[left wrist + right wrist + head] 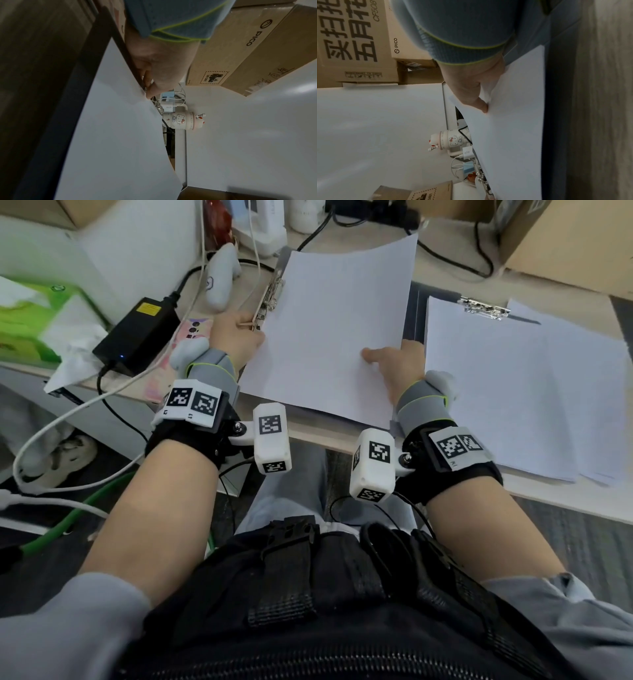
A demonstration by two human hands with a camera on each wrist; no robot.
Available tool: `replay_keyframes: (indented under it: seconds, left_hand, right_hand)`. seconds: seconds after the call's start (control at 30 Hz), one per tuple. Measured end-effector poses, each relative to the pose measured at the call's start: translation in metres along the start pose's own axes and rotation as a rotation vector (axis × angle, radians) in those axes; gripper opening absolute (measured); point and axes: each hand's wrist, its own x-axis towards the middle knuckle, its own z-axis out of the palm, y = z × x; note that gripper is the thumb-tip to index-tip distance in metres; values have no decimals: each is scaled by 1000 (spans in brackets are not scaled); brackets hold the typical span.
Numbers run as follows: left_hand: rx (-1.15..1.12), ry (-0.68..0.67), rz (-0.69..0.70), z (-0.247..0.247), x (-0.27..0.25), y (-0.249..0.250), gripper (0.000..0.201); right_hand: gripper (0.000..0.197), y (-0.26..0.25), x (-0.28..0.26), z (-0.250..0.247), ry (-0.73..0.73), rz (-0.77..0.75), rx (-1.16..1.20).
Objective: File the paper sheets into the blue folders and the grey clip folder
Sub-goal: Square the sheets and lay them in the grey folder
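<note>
A white paper sheet (335, 330) lies tilted over a dark folder (416, 309), whose metal clip (272, 290) runs along its left side. My left hand (236, 337) is at the sheet's left edge, fingers curled on the clip's lever; the left wrist view shows the fingertips (150, 90) at the mechanism beside the sheet (120, 135). My right hand (394, 361) pinches the sheet's right edge, thumb on top and fingers hidden beneath. The thumb (481, 105) presses on the sheet (513, 121) in the right wrist view.
To the right lies a stack of sheets (513, 392) under a silver clip (483, 308). A black power adapter (137, 333), cables and a green tissue box (30, 320) crowd the left. Cardboard boxes (565, 244) stand at the back. A cartoon cup (181, 120) stands beyond the folder.
</note>
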Motion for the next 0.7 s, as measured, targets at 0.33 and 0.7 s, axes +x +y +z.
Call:
replay_keyframes:
  seconds: [0.33, 0.7]
  left_hand:
    - [92, 66, 22, 6, 4, -3, 42]
    - [96, 92, -5, 6, 6, -5, 43]
  right_hand:
    - [19, 1, -3, 1, 4, -92, -76]
    - [20, 5, 1, 1, -18, -96, -85]
